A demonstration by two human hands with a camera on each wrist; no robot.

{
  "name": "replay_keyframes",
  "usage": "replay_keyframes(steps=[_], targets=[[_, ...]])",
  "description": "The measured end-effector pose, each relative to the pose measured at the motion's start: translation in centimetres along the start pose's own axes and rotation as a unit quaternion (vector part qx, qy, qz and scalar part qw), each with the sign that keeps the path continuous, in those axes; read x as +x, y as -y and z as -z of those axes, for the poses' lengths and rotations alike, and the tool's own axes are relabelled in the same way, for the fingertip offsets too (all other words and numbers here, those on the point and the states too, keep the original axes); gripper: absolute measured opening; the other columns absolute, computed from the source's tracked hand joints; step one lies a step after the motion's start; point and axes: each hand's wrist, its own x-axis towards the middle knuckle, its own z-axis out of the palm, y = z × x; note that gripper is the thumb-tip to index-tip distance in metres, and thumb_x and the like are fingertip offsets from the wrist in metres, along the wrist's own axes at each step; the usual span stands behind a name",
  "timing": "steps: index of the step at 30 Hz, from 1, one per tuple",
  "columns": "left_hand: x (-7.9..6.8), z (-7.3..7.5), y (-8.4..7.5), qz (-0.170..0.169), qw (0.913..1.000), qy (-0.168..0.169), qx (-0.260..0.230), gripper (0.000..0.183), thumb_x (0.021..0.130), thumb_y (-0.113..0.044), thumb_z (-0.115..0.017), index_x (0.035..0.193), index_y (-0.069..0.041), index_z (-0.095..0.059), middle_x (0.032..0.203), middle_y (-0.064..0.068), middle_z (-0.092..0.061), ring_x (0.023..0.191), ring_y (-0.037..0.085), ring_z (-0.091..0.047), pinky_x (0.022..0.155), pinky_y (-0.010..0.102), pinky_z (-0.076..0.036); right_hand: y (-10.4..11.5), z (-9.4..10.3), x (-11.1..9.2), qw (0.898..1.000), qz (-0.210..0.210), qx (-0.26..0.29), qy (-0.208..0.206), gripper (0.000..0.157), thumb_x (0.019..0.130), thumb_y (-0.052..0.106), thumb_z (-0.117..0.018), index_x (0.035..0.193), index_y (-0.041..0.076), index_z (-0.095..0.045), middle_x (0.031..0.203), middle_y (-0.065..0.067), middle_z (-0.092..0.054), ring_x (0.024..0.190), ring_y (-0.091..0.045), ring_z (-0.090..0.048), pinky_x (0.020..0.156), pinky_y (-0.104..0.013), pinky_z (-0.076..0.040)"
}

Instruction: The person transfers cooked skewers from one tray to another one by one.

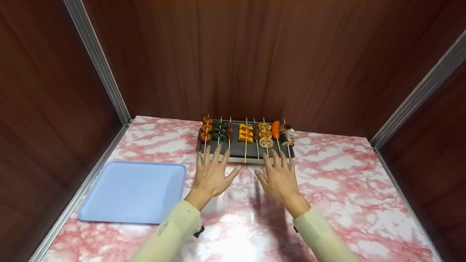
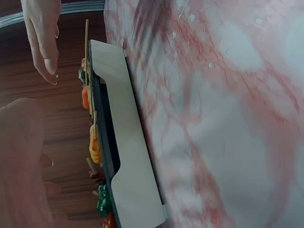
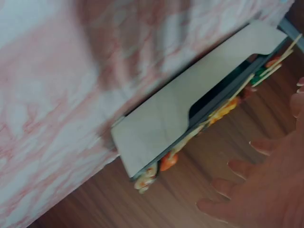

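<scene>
A small dark grill point(image 1: 233, 145) with a pale front panel point(image 2: 126, 137) stands at the back of the table, several food skewers laid across it. From left to right come an orange-brown sliced skewer point(image 1: 206, 128), a green one point(image 1: 219, 131), a dark red one point(image 1: 229, 131), a yellow one point(image 1: 246, 134), a brown one point(image 1: 256, 133), lotus root slices point(image 1: 265, 134), an orange sausage point(image 1: 275, 129) and a silvery wrapped piece point(image 1: 287, 136). My left hand point(image 1: 213, 176) hovers with fingers spread before the grill's left end. Likewise spread, my right hand point(image 1: 280, 181) is before its right end. Neither holds anything.
A light blue tray point(image 1: 134, 193) lies on the left of the red-and-white marbled table point(image 1: 338, 196). Dark wood panels point(image 1: 233, 62) stand behind and at both sides, joined by metal corner posts point(image 1: 100, 62).
</scene>
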Motion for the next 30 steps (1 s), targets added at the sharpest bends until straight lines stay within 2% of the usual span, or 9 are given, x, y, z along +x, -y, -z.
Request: replay_keyframes(steps=[3, 8, 11, 14, 17, 19, 24, 27, 30], targets=[[-0.4, 0.8, 0.7, -0.003, 0.9995, -0.027, -0.012, 0.081, 0.098, -0.075, -0.031, 0.159, -0.023, -0.039, 0.167, 0.009, -0.028, 0.152, 0.042, -0.022, 0.120, 0.064, -0.013, 0.6, 0.5, -0.5, 0.999, 0.019, 0.008, -0.046, 0.062, 0.099, 0.041, -0.064, 0.149, 0.007, -0.050, 0.155, -0.022, -0.043, 0.144, -0.047, -0.035, 0.116, -0.065, -0.023], [-1.4, 2.5, 2.7, 0.007, 0.9985, -0.043, -0.032, 0.078, 0.099, -0.072, -0.037, 0.155, -0.018, -0.044, 0.162, 0.014, -0.037, 0.147, 0.041, -0.031, 0.118, 0.064, -0.022, 2.2, 1.2, -1.1, 0.993, 0.050, 0.025, -0.106, 0.051, 0.094, 0.028, -0.069, 0.138, 0.005, -0.057, 0.134, -0.021, -0.056, 0.124, -0.042, -0.052, 0.105, -0.058, -0.038], [-1.9, 3.6, 4.3, 0.014, 0.9974, -0.053, -0.045, 0.074, 0.101, -0.069, -0.039, 0.149, -0.014, -0.052, 0.155, 0.017, -0.046, 0.143, 0.041, -0.039, 0.114, 0.064, -0.028, 3.3, 1.4, -1.1, 0.989, 0.069, 0.048, -0.123, 0.043, 0.093, 0.024, -0.070, 0.131, 0.006, -0.061, 0.121, -0.017, -0.060, 0.110, -0.038, -0.057, 0.096, -0.054, -0.044], [-2.3, 4.6, 5.9, 0.024, 0.9959, -0.066, -0.056, 0.070, 0.102, -0.066, -0.039, 0.144, -0.012, -0.057, 0.149, 0.017, -0.054, 0.137, 0.040, -0.046, 0.112, 0.064, -0.033, 4.5, 1.5, -1.0, 0.987, 0.080, 0.082, -0.116, 0.041, 0.092, 0.024, -0.072, 0.127, 0.007, -0.062, 0.113, -0.014, -0.061, 0.097, -0.034, -0.060, 0.085, -0.050, -0.049], [-2.8, 5.5, 7.7, 0.026, 0.9948, -0.083, -0.054, 0.065, 0.104, -0.061, -0.042, 0.141, -0.010, -0.061, 0.143, 0.018, -0.060, 0.131, 0.041, -0.053, 0.108, 0.063, -0.037, 5.6, 1.5, -0.8, 0.984, 0.082, 0.139, -0.075, 0.040, 0.093, 0.023, -0.073, 0.127, 0.007, -0.061, 0.110, -0.010, -0.062, 0.090, -0.028, -0.062, 0.076, -0.043, -0.053], [-3.2, 5.8, 9.2, 0.027, 0.9923, -0.107, -0.056, 0.056, 0.103, -0.053, -0.050, 0.135, -0.009, -0.065, 0.136, 0.018, -0.065, 0.125, 0.041, -0.058, 0.104, 0.062, -0.041, 6.4, 1.4, -0.6, 0.978, 0.085, 0.189, -0.029, 0.040, 0.094, 0.022, -0.072, 0.129, 0.006, -0.060, 0.108, -0.009, -0.063, 0.087, -0.025, -0.063, 0.073, -0.039, -0.054], [-5.6, 6.9, 14.9, 0.065, 0.9811, -0.165, -0.077, 0.037, 0.102, -0.034, -0.061, 0.119, -0.005, -0.073, 0.119, 0.018, -0.072, 0.108, 0.044, -0.066, 0.085, 0.061, -0.050, 9.2, 0.0, 0.1, 0.943, 0.090, 0.305, 0.100, 0.040, 0.096, 0.016, -0.069, 0.131, -0.001, -0.057, 0.109, -0.014, -0.065, 0.092, -0.023, -0.064, 0.080, -0.034, -0.055], [-7.4, 7.6, 19.0, 0.120, 0.9781, -0.154, -0.073, 0.035, 0.102, -0.031, -0.059, 0.120, -0.003, -0.070, 0.116, 0.022, -0.071, 0.103, 0.050, -0.065, 0.077, 0.066, -0.049, 11.0, -1.3, 0.4, 0.924, 0.084, 0.341, 0.151, 0.040, 0.096, 0.016, -0.069, 0.128, -0.005, -0.058, 0.110, -0.018, -0.066, 0.092, -0.022, -0.066, 0.081, -0.032, -0.055], [-8.8, 8.0, 22.9, 0.176, 0.9766, -0.109, -0.060, 0.038, 0.102, -0.031, -0.056, 0.122, 0.000, -0.065, 0.117, 0.028, -0.067, 0.101, 0.057, -0.062, 0.072, 0.068, -0.046, 12.5, -2.7, 0.9, 0.918, 0.085, 0.348, 0.171, 0.038, 0.095, 0.016, -0.070, 0.124, -0.007, -0.060, 0.107, -0.017, -0.068, 0.089, -0.021, -0.067, 0.080, -0.030, -0.055]])
